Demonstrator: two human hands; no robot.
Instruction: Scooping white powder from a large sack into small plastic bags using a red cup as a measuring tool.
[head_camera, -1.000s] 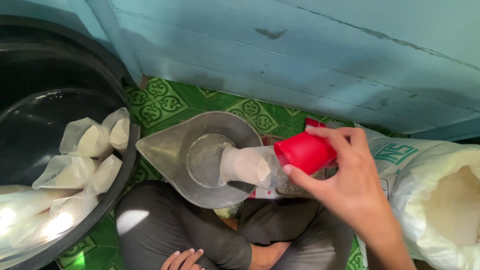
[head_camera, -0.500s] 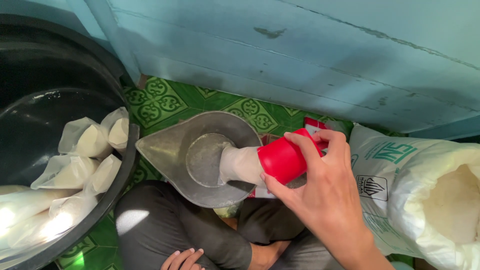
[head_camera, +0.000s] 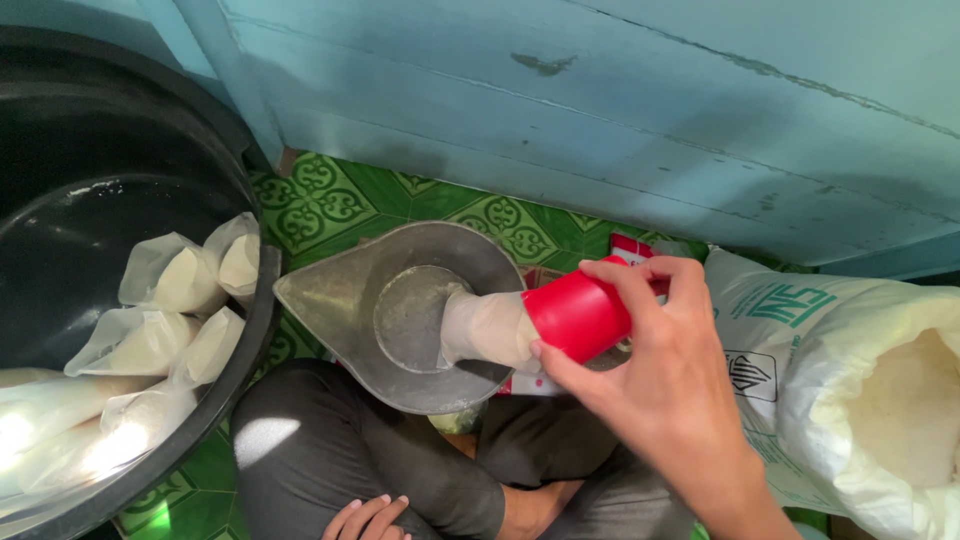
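Filled clear bags (head_camera: 165, 320) already lay heaped in the black tub (head_camera: 262, 330) on the left. The left hand (head_camera: 365, 517) rested loosely open on the knee, holding nothing. The right hand (head_camera: 660, 370) gripped a red cup (head_camera: 578, 315), tipping white grain into the metal scale pan (head_camera: 345, 300). The open sack (head_camera: 880, 400) still looked well stocked.

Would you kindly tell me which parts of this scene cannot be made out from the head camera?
- Left hand: cut off by the bottom edge; only fingertips show.
- Red cup: its far end is hidden by the right hand.
- White sack: cut off by the right edge.
- Black tub: cut off by the left edge; glare washes out the lower filled bags.
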